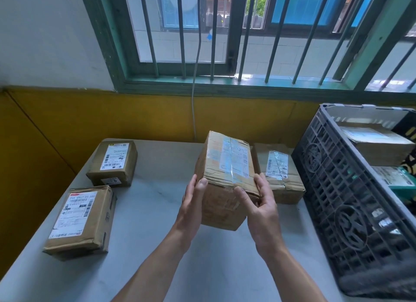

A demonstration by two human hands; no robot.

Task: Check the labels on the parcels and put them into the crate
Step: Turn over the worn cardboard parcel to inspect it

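I hold a worn cardboard parcel (225,166) above the middle of the table, its taped label facing up. My left hand (191,205) grips its left near corner and my right hand (261,207) grips its right near corner. Three more labelled parcels lie on the table: one at the far left (113,163), one at the near left (82,220), and one (281,173) just right of the held parcel. The dark grey plastic crate (337,189) stands at the right and holds several parcels (373,142).
The white table (157,211) stands against a yellow lower wall under a barred green window. A white cable (194,99) hangs down the wall behind the table. The crate's tall wall rises close to the right of my right hand.
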